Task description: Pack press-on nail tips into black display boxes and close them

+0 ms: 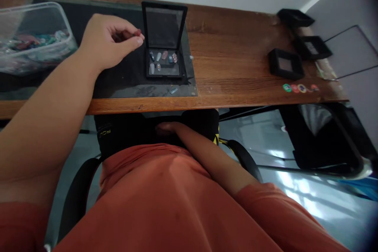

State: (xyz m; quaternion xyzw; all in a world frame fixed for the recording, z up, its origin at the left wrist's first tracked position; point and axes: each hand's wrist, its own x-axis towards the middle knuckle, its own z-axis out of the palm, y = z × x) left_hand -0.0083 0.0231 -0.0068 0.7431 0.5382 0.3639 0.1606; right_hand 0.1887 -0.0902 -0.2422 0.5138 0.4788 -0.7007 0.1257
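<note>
two hands in frame; clock centred on the open black case, twelve toward the wall.

left hand: at nine o'clock, raised above the dark mat, palm turned down. grip: closed pinch, thumb and forefinger tips together; too small to tell whether a piece sits between them. the fingertips are just beside the case's lid. pinch presumably suits things this small and thin.

right hand: at six, below the table edge, resting on the lap. grip: cannot tell, fingers lost against dark cloth. reads as idle, kept out of the way.

case: near the right end of the mat, squarely in front of the body, likely for an easy view and short reach. lid raised toward twelve, leaving the tray open from the near side. the tray holds seven small decorated pieces, which look like false nails: five in the upper row, two in the lower. they lie apart, presumably so each design can be seen and picked singly.

loose blue piece: on the mat at six, outside the case, near the table edge.

clear tub: at nine, beyond the left wrist, heaped with many small coloured pieces; open top and nearness to the left arm probably make it simple to reach.

three o'clock, well apart on the wooden table: three black boxes. small round discs lie between three and four, nearer the edge.
</note>
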